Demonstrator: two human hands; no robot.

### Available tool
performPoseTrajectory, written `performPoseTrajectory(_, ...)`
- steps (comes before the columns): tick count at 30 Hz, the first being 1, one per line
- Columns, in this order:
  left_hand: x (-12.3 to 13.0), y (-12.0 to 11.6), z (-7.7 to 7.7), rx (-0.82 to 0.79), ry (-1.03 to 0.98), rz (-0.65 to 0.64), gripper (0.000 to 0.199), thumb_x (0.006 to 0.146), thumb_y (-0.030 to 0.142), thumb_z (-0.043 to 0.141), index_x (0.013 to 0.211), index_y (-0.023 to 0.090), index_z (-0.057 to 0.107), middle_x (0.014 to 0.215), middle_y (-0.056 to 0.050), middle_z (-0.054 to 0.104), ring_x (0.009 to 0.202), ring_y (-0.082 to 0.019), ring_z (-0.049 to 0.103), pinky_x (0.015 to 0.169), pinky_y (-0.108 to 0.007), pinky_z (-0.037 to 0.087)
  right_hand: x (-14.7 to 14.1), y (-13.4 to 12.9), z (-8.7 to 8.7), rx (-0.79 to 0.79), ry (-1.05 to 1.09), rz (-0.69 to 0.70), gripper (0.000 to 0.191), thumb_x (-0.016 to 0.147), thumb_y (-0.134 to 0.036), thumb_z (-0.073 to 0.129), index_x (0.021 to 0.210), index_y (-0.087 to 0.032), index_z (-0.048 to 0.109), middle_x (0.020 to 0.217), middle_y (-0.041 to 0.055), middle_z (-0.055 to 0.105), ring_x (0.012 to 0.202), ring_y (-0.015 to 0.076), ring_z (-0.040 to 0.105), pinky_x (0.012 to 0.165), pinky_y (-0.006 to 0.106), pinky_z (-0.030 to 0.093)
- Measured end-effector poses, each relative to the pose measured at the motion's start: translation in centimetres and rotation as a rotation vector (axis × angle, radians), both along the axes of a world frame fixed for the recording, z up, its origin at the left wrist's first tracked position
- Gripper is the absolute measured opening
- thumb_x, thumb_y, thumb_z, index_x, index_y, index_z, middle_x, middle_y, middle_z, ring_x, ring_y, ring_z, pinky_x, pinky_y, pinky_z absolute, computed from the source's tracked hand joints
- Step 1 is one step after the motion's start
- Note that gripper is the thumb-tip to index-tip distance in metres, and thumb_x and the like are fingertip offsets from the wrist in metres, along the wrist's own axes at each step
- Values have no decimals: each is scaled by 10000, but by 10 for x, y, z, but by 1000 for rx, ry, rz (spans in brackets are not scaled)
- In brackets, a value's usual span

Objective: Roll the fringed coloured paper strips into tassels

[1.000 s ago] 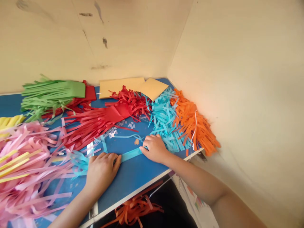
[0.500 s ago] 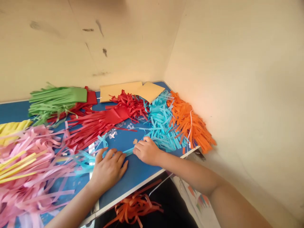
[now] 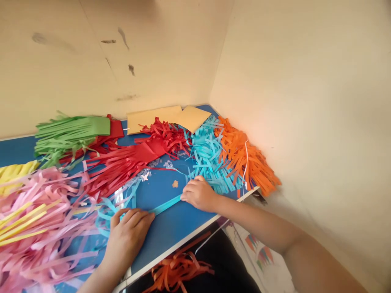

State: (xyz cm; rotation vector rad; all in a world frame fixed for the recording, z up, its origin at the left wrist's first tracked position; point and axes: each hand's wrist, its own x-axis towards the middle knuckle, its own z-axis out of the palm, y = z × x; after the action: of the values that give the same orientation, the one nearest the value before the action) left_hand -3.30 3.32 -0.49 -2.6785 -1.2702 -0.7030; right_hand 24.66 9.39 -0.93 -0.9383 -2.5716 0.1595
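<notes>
From here I have a teal paper strip (image 3: 165,205) lying flat on the blue table (image 3: 174,232), its long axis running on a diagonal from lower left to upper right, bridging the gap between the two hands. My right hand (image 3: 198,194) sits at the upper end, half curled, with the fingertips down on or right against the strip, though I can't tell whether it's actually pinched. My left hand (image 3: 128,240) is at the lower end, fingers loosely arched and a little apart over the strip; whether it has real hold is also hidden. Both hands are about equally close, and the strip's middle is bare. The white table edge (image 3: 191,237) runs just below the strip, so there's only a narrow band of blue on that side. Above it there's more room — up to a small orange scrap (image 3: 175,184) and the teal fringe pile (image 3: 210,167).
</notes>
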Motion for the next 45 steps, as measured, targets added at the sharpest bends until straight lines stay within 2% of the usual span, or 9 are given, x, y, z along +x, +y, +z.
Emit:
performPoseTrajectory(5, -6, 3, -6, -159, -179, 129, 356, 967, 446, 466, 812, 263, 728, 795, -6, 745, 773, -194, 672, 764, -359, 426, 6, 10, 6, -281, 73, -132, 156, 857, -335, 759, 750, -224, 736, 843, -10, 692, 842, 155, 564, 765, 326, 280)
performPoseTrajectory(15, 6, 12, 7, -259, 25, 259, 374, 956, 427, 450, 715, 238, 666, 738, -17, 723, 714, -222, 661, 720, -392, 364, -11, 10, 21, -381, -45, -270, 165, 803, -280, 759, 694, -195, 670, 780, 0, 659, 834, 186, 521, 732, 327, 270)
performPoseTrajectory(18, 7, 12, 12, -138, 120, 216, 261, 949, 341, 478, 837, 254, 697, 814, -30, 731, 795, -252, 658, 809, -455, 374, -12, 4, 27, -244, -110, -258, 84, 833, -264, 715, 815, -200, 663, 893, 24, 679, 886, 207, 522, 762, 359, 279)
performPoseTrajectory(22, 11, 8, 18, 39, 246, 43, 355, 893, 109, 480, 1050, 340, 699, 926, -17, 736, 913, -282, 627, 878, -512, 359, -13, -4, 28, 87, -117, 51, 95, 939, -229, 582, 924, -220, 676, 1111, 38, 682, 1081, 239, 485, 881, 445, 261)
performPoseTrajectory(27, 26, 8, 23, 91, 233, 18, 209, 907, 185, 518, 954, 239, 715, 901, -39, 741, 902, -274, 626, 912, -522, 363, -27, 1, 20, 262, -175, 195, 251, 996, -181, 472, 847, -165, 673, 934, 56, 683, 1054, 242, 490, 870, 429, 281)
performPoseTrajectory(34, 36, 16, 26, 124, 151, 65, 223, 941, 212, 501, 835, 219, 697, 827, -34, 732, 860, -239, 631, 892, -472, 365, -39, 7, 27, 68, -160, 91, 192, 955, -323, 575, 845, -193, 665, 944, 46, 681, 936, 214, 507, 847, 418, 302)
performPoseTrajectory(37, 36, 14, 23, 139, 125, 68, 272, 956, 185, 468, 797, 216, 686, 771, -17, 715, 798, -211, 624, 862, -443, 367, -44, -3, 22, 176, -112, 76, 167, 956, -327, 574, 937, -183, 658, 1034, 63, 668, 989, 221, 502, 885, 427, 298)
performPoseTrajectory(40, 29, 9, 18, 191, 126, 38, 307, 973, 164, 426, 824, 197, 691, 775, -22, 716, 778, -205, 621, 821, -420, 373, -44, -8, 10, 310, -86, 107, 233, 990, -170, 483, 819, -175, 643, 846, 27, 664, 878, 192, 508, 863, 405, 284)
performPoseTrajectory(45, 5, 1, 4, 155, 84, -37, 338, 997, 181, 370, 1002, 189, 708, 852, -35, 732, 812, -209, 632, 802, -396, 385, -18, 0, -1, 234, -29, 79, 219, 992, -166, 519, 851, -199, 683, 894, 8, 707, 893, 172, 513, 816, 377, 264)
